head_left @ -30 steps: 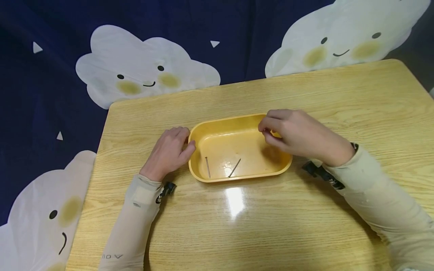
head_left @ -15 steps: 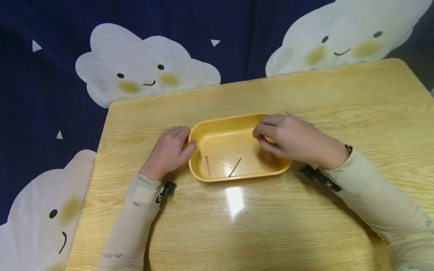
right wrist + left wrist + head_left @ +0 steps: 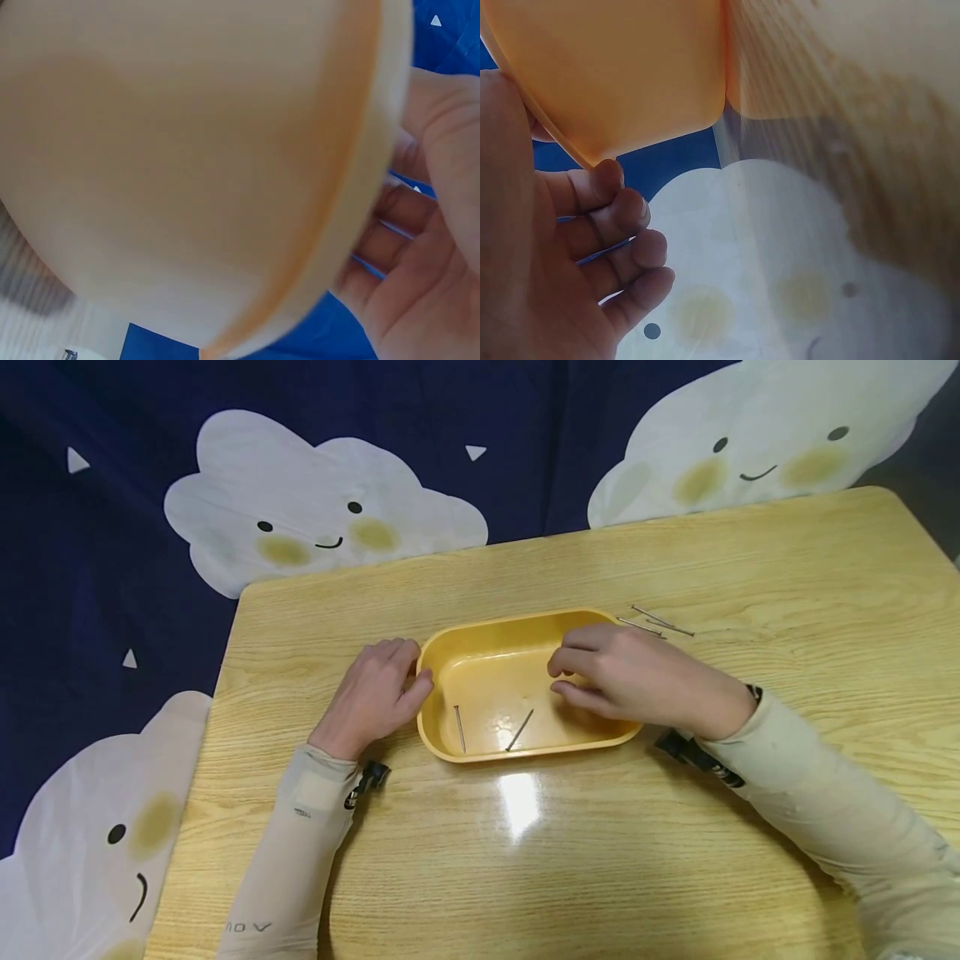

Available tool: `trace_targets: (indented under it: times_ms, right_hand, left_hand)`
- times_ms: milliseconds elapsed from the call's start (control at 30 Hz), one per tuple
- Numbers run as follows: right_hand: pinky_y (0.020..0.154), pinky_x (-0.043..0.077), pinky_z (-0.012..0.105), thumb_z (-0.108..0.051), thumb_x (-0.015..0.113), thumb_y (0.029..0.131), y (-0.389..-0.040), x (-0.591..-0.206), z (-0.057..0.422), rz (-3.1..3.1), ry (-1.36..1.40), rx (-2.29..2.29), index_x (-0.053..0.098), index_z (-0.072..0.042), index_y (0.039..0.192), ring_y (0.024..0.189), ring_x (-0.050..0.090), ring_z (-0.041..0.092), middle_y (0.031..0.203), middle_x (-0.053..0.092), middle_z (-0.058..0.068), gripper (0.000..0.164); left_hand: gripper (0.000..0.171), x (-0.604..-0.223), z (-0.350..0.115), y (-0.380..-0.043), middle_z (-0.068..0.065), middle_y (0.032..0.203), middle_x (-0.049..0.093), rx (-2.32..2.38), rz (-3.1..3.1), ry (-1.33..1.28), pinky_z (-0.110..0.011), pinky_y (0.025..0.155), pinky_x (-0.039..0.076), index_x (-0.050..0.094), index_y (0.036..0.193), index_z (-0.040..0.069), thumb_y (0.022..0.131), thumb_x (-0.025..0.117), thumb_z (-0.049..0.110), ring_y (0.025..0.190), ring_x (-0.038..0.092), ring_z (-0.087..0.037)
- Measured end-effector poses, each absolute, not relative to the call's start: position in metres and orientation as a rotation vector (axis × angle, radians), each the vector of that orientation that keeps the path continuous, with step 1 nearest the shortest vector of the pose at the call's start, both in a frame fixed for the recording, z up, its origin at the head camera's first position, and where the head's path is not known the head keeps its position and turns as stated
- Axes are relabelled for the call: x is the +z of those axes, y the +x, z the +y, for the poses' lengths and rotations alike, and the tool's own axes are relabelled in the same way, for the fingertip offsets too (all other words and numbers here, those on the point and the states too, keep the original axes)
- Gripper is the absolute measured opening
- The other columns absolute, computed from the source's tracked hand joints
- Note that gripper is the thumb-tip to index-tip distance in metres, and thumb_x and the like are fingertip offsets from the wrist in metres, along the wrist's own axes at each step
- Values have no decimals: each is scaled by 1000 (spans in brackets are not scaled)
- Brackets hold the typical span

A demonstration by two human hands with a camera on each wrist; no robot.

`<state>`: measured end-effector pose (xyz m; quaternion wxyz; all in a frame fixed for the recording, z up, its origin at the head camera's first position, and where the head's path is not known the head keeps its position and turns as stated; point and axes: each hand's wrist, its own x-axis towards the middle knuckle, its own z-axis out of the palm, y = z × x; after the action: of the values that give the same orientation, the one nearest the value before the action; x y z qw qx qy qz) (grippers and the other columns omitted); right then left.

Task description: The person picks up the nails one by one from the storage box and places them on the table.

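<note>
A yellow plastic tray (image 3: 498,681) sits on the table, with one nail (image 3: 460,729) near its left end and another nail (image 3: 520,730) by its front wall. At the tray's left end my left hand (image 3: 371,697) holds the rim, thumb on top and fingers outside. The left wrist view shows those fingers (image 3: 619,217) bent close under the tray edge. My right hand (image 3: 630,672) is over the right end of the tray, thumb and forefinger apart and nothing visible between them. In the right wrist view the tray wall covers part of this hand (image 3: 420,247).
Several more nails (image 3: 670,628) lie on the wooden table (image 3: 525,868) just beyond the tray's far right corner, partly behind my right hand. A dark blue curtain (image 3: 525,443) with smiling clouds hangs along the table's back and left edges.
My right hand has moved left and slightly toward me over the tray, its thumb and forefinger parting. This uncovers the nails on the table. The left hand has stayed still.
</note>
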<state>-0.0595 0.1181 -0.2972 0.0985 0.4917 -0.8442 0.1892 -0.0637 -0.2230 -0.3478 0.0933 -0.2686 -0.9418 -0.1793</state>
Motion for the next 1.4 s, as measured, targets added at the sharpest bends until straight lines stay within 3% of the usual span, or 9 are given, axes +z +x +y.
trace_targets:
  times_ms: [1400]
  right_hand:
    - [81, 56, 38, -15, 75, 90, -58, -318, 101, -2535, 1551, 532, 71, -9, 97, 80, 65, 18, 88, 68, 1, 10]
  left_hand:
    - [22, -348, -223, -64, -3, 69, 44, -547, -2792, -799, -36, 67, 39, 50, 79, 9, 93, 50, 26, 65, 44, -21]
